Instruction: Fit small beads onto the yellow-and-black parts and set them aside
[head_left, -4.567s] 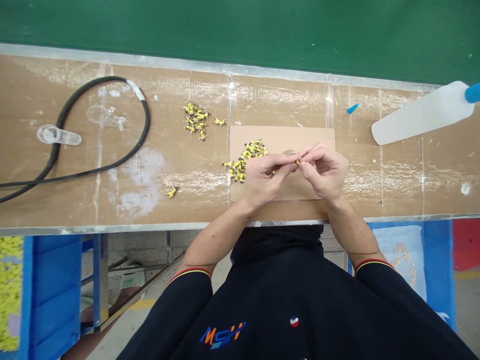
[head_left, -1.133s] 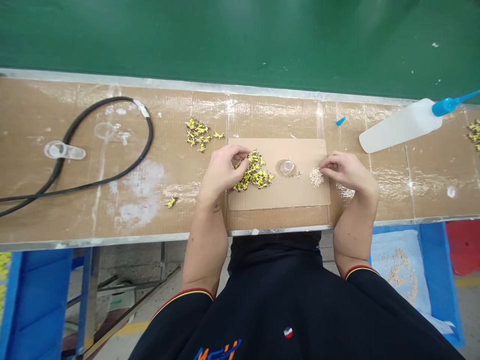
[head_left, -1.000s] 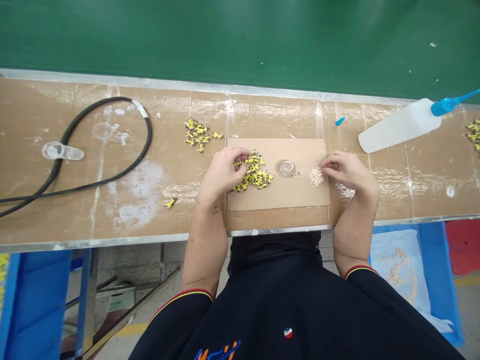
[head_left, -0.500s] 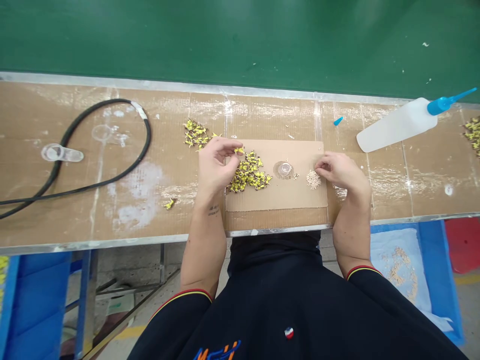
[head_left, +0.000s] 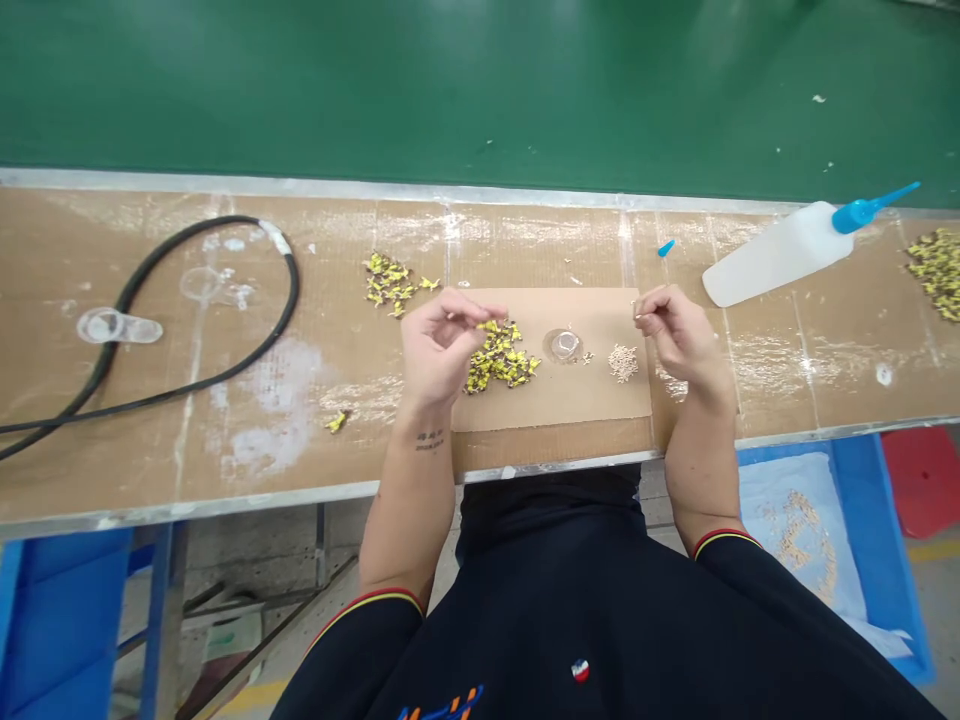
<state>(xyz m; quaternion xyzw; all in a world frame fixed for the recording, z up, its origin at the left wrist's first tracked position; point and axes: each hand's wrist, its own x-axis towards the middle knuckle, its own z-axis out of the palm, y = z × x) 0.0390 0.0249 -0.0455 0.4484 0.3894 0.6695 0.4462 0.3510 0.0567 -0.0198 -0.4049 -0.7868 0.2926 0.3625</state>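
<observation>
My left hand (head_left: 435,345) is raised over a cardboard sheet (head_left: 570,395) and pinches one small yellow part taken from the yellow pile (head_left: 501,358) just to its right. My right hand (head_left: 677,332) is lifted at the sheet's right edge, fingers pinched on something too small to name, above a heap of tiny beige pieces (head_left: 622,362). Between the two heaps sits a small clear round cap (head_left: 564,345).
A second yellow heap (head_left: 388,280) lies behind the left hand, one stray yellow part (head_left: 335,422) nearer the front edge, more (head_left: 934,270) at far right. A black cable (head_left: 195,300), a clear plastic piece (head_left: 116,326), a white squeeze bottle (head_left: 780,265) and blue bins (head_left: 825,520) below.
Both hands rose off the heaps: the left lifted a yellow part from its pile, the right came up from the beige pieces with fingers pinched. The view shifted slightly.
</observation>
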